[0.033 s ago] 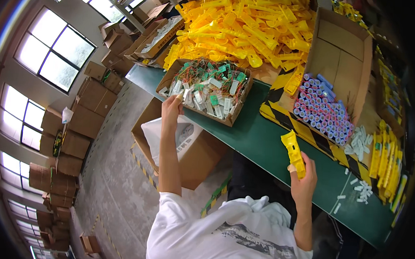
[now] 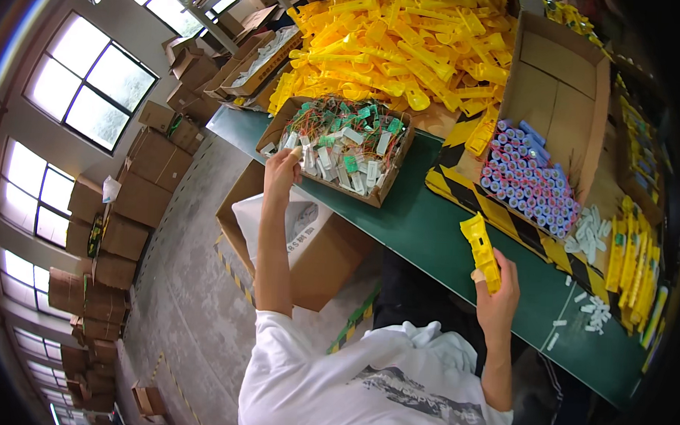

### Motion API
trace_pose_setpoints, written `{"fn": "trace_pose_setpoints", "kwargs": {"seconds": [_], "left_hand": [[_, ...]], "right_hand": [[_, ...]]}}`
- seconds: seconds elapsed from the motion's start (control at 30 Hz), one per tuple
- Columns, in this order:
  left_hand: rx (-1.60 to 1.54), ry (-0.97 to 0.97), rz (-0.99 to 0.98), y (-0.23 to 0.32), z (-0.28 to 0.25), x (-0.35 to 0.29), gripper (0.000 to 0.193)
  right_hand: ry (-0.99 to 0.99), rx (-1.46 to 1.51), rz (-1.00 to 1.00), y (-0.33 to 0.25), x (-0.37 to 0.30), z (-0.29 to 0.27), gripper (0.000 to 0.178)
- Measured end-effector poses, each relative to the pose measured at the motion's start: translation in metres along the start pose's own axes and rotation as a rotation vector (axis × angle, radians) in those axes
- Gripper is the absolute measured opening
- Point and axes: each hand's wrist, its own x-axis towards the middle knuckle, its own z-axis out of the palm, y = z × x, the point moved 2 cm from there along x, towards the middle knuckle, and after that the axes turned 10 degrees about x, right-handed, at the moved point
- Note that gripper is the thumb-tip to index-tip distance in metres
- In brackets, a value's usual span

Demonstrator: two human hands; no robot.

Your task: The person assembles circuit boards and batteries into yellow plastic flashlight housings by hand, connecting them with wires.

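- Yellow plastic casing (image 2: 480,243), gripped in the person's right hand (image 2: 498,293), is held up over the near edge of the green table (image 2: 429,234).
- Left hand (image 2: 283,169), its fingers drawn together, is at the near left corner of a cardboard box (image 2: 395,169); from here I can't tell whether it pinches anything.
- Green circuit boards (image 2: 350,164), thin wires and white pieces (image 2: 354,136) fill that box.
- Beyond it, toward the far side, rises a heap of yellow casings (image 2: 405,50).
- Right of the heap, purple batteries (image 2: 524,181) stand packed in a shallow tray (image 2: 558,85).
- Stacked cartons (image 2: 154,165) line the left wall, beneath windows (image 2: 108,92).
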Motion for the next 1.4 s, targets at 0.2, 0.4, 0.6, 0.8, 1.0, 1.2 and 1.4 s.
{"fn": "trace_pose_setpoints", "kwargs": {"seconds": [0.2, 0.4, 0.6, 0.8, 1.0, 1.2, 1.4], "left_hand": [[0.522, -0.028, 0.053, 0.032, 0.004, 0.037, 0.032], [0.762, -0.380, 0.008, -0.008, -0.009, 0.024, 0.037], [0.682, -0.231, 0.168, 0.018, -0.003, 0.055, 0.041], [0.847, -0.271, 0.410, 0.001, 0.029, 0.075, 0.048], [0.977, -0.307, 0.378, 0.003, 0.041, 0.088, 0.051], [0.354, -0.304, 0.095, -0.005, 0.029, 0.092, 0.027], [0.584, -0.033, 0.578, 0.010, 0.037, 0.062, 0.025]], "right_hand": [[0.028, 0.049, -0.006, 0.005, -0.004, -0.002, 0.039], [0.022, -0.064, -0.075, 0.008, -0.003, -0.001, 0.040], [-0.003, -0.086, -0.076, 0.004, -0.003, -0.002, 0.040], [-0.001, -0.065, -0.059, 0.005, -0.005, 0.001, 0.038], [0.001, -0.072, -0.067, 0.003, -0.004, -0.001, 0.038], [-0.012, -0.056, -0.074, 0.006, -0.003, -0.001, 0.037], [-0.017, -0.043, -0.062, 0.004, -0.002, -0.003, 0.037]]}}
